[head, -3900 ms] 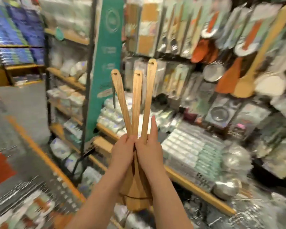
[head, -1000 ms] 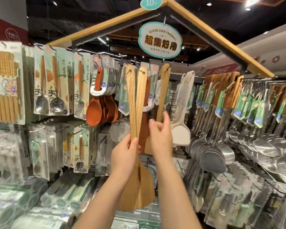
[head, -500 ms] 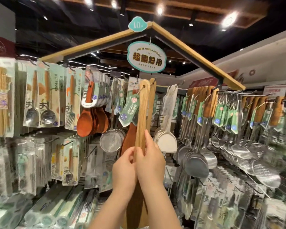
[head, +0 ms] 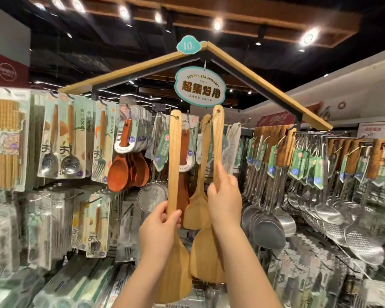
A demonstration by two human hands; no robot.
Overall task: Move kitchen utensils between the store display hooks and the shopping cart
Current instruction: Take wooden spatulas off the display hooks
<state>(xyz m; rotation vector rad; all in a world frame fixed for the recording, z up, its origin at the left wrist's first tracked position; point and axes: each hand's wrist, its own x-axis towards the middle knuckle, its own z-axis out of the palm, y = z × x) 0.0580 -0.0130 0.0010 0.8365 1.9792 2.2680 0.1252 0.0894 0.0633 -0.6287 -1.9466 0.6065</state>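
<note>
Left hand [head: 159,227] and right hand [head: 225,196] grip separate spatulas [head: 174,156].

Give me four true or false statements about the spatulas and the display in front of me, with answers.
1. The left hand grips the left spatula, the right hand the right spatula. True.
2. Both held spatulas point blade up. False: blades hang down, holed handle ends up.
3. A third spatula hangs on the display between them. True.
4. The metal utensils hang left of the hands. False: they hang on the right.
</note>
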